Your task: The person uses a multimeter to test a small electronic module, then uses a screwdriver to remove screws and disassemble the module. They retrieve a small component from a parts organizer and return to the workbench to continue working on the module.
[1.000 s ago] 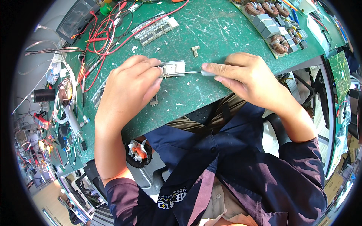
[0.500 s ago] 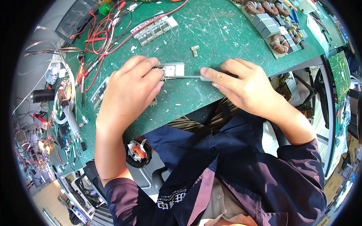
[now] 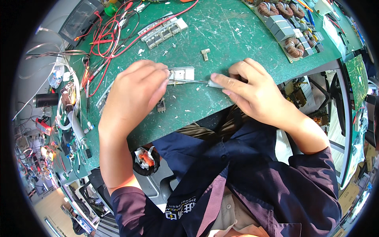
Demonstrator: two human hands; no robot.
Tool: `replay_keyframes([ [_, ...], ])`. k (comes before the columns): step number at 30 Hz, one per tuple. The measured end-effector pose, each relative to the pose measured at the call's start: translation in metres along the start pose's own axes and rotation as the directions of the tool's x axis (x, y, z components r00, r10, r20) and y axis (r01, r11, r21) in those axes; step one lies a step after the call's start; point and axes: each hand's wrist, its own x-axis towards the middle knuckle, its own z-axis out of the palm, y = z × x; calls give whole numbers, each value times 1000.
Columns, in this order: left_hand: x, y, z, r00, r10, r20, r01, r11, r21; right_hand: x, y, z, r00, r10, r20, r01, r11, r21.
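Note:
My right hand (image 3: 252,85) holds a thin screwdriver (image 3: 214,83) by its pale handle, its metal shaft lying almost level and pointing left. The shaft crosses the near edge of a silver-and-white metal strip (image 3: 182,74) on the green bench. At the strip's left end, my left hand (image 3: 136,85) has its fingers drawn together. Whatever is between them, and the screwdriver's tip, is hidden by those fingers. A small dark block with pins (image 3: 161,106) rests just below my left hand. Partly behind the same hand is another pale strip with blocks (image 3: 103,98).
A longer strip of grey blocks (image 3: 164,32) lies at the back beside tangled red and black leads (image 3: 104,41). Right of it is a small pale T-shaped piece (image 3: 205,54). A circuit board with copper coils (image 3: 294,47) occupies the back right. White scraps dot the green bench (image 3: 233,43).
My left hand's fingers have shifted and bunched closer over the strip's end, uncovering more of the dark block below. The screwdriver's shaft tilts slightly more; my right hand keeps its grip.

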Motion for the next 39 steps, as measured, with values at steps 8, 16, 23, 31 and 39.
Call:
replay_keyframes([
  [8,-11,-17,0,984,-149,-93,128,971,-202,2,17,-20,999,47,-12,-47,999,-27],
  [16,-19,-22,-7,953,-283,-110,226,903,-367,11,23,-14,985,160,-61,-168,972,-164],
  [23,-32,-29,-12,968,-238,-76,198,916,-350,13,10,-4,971,212,-109,-229,959,-169],
  [31,-33,-25,-13,956,-274,-109,209,891,-403,11,8,0,941,262,-215,-290,950,-113],
  [39,-43,-22,-25,968,-199,-153,153,950,-271,5,0,1,934,278,-225,-307,946,-106],
])
